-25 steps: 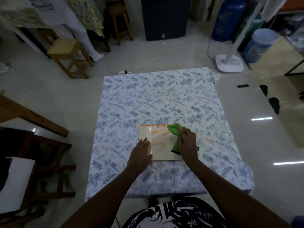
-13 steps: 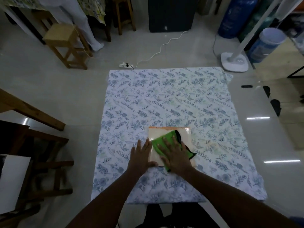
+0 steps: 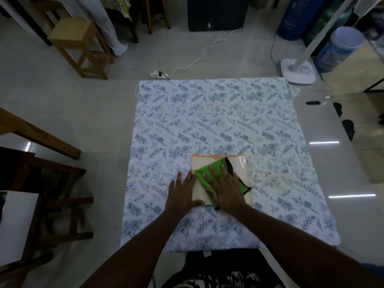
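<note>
A green cloth with black trim lies spread on a glossy cream square tile, which sits near the front middle of a blue-and-white floral fabric sheet on the pale floor. The right hand presses flat on the cloth with fingers straight and spread. The left hand, also flat and open, rests on the tile's left edge and the sheet.

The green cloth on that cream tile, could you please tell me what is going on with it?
A person appears to be wiping a glossy cream tile with a green cloth. The right hand presses flat on the cloth, while the left hand lies flat on the tile's left edge, steadying it. The tile rests on a blue floral fabric, and an orange smear shows along its far edge.
</note>
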Motion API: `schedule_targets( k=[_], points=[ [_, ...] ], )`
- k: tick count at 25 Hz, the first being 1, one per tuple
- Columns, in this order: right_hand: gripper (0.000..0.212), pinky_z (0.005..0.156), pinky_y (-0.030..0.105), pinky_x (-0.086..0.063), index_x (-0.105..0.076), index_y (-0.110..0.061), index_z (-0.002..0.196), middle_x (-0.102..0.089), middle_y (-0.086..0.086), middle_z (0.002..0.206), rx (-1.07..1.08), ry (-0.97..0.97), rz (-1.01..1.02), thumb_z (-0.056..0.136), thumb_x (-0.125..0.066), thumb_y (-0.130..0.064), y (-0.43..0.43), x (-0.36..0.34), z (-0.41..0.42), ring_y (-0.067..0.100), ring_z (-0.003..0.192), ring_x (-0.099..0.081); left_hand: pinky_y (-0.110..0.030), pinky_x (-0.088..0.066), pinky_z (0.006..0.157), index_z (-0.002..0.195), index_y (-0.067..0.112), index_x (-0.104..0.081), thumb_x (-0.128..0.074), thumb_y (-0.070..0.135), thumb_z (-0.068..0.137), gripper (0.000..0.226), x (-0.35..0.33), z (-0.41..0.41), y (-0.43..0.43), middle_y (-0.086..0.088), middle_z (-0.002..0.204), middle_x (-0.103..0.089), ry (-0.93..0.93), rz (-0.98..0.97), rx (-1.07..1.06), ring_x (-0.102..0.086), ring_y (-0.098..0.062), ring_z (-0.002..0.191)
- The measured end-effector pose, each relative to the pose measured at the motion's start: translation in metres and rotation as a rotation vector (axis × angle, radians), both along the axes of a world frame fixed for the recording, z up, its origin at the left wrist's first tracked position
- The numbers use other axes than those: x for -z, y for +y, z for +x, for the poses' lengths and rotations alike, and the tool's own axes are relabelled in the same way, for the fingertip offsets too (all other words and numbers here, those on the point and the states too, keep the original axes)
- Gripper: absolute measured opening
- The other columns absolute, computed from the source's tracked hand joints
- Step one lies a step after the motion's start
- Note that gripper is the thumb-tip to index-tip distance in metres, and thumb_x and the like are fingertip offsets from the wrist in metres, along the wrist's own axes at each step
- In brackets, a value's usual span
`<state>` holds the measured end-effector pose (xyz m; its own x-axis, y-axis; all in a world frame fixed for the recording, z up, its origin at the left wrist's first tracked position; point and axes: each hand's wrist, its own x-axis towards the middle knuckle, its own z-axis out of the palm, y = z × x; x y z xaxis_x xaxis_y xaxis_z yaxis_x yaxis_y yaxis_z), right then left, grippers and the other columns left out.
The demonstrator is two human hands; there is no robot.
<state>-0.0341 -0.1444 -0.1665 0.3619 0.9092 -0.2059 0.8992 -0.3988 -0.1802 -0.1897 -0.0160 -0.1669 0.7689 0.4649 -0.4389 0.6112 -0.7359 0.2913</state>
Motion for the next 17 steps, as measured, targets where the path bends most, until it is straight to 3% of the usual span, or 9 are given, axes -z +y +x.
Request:
schedule_targets(
  k=[2, 4, 8, 11, 14, 17],
  points=[
    [0.055, 0.116, 0.061, -0.014, -0.014, -0.042, 0.151, -0.01, -0.004, 0.165, 0.222, 0.065, -0.033, 0.098, -0.025, -0.054, 0.031, -0.007, 0.009, 0.031, 0.151, 0.0, -0.054, -0.013, 0.118, 0.153, 0.021, -0.01, -0.044, 0.084, 0.068, 0.112, 0.002, -0.001, 0.0, 0.002, 0.165, -0.003, -0.01, 0.032, -0.003, 0.003, -0.032, 0.151],
    [0.056, 0.116, 0.061, -0.013, -0.013, -0.04, 0.152, -0.009, -0.003, 0.165, 0.311, 0.097, -0.035, 0.098, -0.026, -0.052, 0.041, -0.009, -0.003, 0.032, 0.151, 0.0, -0.053, -0.013, 0.118, 0.154, 0.02, -0.011, -0.044, 0.085, 0.068, 0.112, 0.0, 0.0, 0.001, 0.002, 0.165, -0.004, -0.003, 0.025, -0.011, 0.002, -0.032, 0.151],
    [0.058, 0.112, 0.063, -0.024, -0.005, -0.045, 0.151, -0.007, -0.004, 0.164, -0.039, 0.013, -0.052, 0.096, -0.017, -0.059, -0.028, 0.004, -0.009, 0.032, 0.15, 0.002, -0.054, -0.013, 0.118, 0.153, 0.019, -0.012, -0.045, 0.083, 0.069, 0.111, 0.0, -0.002, -0.001, 0.001, 0.165, -0.004, -0.008, 0.032, -0.005, 0.003, -0.033, 0.151],
    [0.058, 0.116, 0.06, -0.02, -0.004, -0.042, 0.152, -0.002, -0.002, 0.165, 0.173, 0.002, -0.047, 0.098, -0.021, -0.055, 0.004, -0.003, 0.037, 0.032, 0.15, 0.004, -0.055, -0.012, 0.119, 0.153, 0.018, -0.011, -0.048, 0.083, 0.068, 0.113, -0.001, 0.0, 0.0, -0.001, 0.165, -0.004, -0.011, 0.008, -0.015, 0.002, -0.034, 0.151],
    [0.059, 0.117, 0.059, -0.013, -0.003, -0.039, 0.152, -0.001, -0.001, 0.165, 0.392, 0.052, -0.037, 0.099, -0.022, -0.053, 0.023, -0.005, 0.024, 0.033, 0.15, 0.004, -0.055, -0.012, 0.119, 0.153, 0.017, -0.011, -0.047, 0.083, 0.067, 0.114, -0.004, 0.001, -0.001, -0.001, 0.165, -0.004, -0.007, 0.0, -0.025, 0.003, -0.033, 0.151],
    [0.06, 0.116, 0.06, -0.021, -0.004, -0.04, 0.152, -0.004, 0.0, 0.165, 0.223, 0.03, -0.03, 0.097, -0.018, -0.057, -0.03, 0.0, -0.014, 0.033, 0.15, 0.001, -0.055, -0.011, 0.119, 0.153, 0.017, -0.01, -0.047, 0.083, 0.068, 0.114, -0.004, 0.0, -0.003, -0.001, 0.165, -0.003, -0.01, 0.011, -0.023, 0.003, -0.034, 0.15]
  ],
)
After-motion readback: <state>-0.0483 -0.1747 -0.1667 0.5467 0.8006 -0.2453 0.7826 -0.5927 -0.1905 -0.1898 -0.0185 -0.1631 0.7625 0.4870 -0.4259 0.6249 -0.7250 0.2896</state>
